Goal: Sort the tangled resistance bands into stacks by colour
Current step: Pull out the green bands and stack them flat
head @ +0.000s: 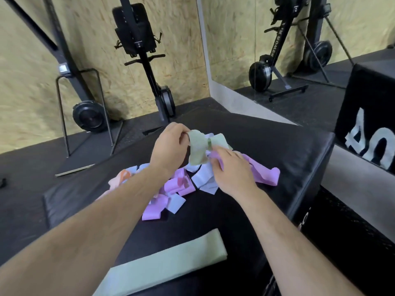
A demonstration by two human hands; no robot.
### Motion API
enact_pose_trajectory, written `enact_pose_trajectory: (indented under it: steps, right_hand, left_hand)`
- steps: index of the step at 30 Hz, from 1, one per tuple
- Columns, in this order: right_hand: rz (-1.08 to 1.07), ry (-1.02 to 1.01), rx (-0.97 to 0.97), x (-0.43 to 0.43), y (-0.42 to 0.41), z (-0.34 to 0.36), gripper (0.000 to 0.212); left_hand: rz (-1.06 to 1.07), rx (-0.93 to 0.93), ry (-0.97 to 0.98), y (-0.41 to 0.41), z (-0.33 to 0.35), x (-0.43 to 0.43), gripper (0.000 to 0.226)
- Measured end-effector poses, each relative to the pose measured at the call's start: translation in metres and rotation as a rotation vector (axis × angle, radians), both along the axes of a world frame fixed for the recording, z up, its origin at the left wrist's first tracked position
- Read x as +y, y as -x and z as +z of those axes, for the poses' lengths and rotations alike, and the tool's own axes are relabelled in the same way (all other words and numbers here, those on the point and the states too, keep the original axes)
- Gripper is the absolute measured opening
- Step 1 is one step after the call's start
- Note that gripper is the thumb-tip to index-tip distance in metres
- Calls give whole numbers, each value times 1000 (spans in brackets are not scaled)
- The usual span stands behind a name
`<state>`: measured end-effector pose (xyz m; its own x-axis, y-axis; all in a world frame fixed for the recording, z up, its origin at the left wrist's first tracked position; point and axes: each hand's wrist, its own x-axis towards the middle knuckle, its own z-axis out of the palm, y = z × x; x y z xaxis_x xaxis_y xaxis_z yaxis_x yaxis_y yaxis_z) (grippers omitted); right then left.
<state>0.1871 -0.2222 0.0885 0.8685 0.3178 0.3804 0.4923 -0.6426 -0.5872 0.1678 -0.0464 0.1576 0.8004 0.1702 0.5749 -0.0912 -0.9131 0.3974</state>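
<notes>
Green, flat: one resistance band [171, 259] lies alone on the near part of a black padded box [267, 135], well apart from the rest.

Mixed colours, tangled: a heap [171, 189] on the middle of the same box top. It holds purple bands [267, 174] spilling to the right and forward, pale blue bands [201, 178] through the centre, and a peach band [119, 178] at the left edge, partly hidden behind a forearm.

Green, twisted: a second green band [197, 152] raised just above the far side of the heap and held between both hands. The left hand [168, 146] pinches its upper left end, thumb and fingers closed on the fabric. The right hand [230, 169] has its fingertips closed on the band's twisted middle, right above a purple band; whether it also touches the purple cannot be told.

Black, block-shaped: another padded box [367, 107] with large white numerals, to the right, beyond the first.

Black, upright: rowing machines [145, 60] stored on end on dark flooring against a chipboard wall [25, 82]. A wall mirror [245, 28] at the right shows more machines.
</notes>
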Motion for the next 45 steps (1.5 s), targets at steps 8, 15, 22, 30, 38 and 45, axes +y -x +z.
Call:
enact_pose_trajectory:
  steps: [8,15,22,30,38,45]
  right_hand:
    - [139,-202,-25,11,46,23,47]
    - [203,-361,1,26,85,57,51]
    - [246,-429,-219,19,99,128,14]
    - [273,-374,-379,13,126,239,10]
    - [292,-402,-429,4,173,268,10]
    - [479,-507,-265,-9,210,256,19]
  left_hand:
    - [-15,-77,-4,53,38,9,25]
    - [-13,-173,-30,94,81,5,23]
    - [-4,-183,80,136,122,11,20]
    - [-65,-215,319,186,177,2,22]
    - [-192,-322,477,232,194,-22,15]
    - [-245,-272,562,267,192,-31,8]
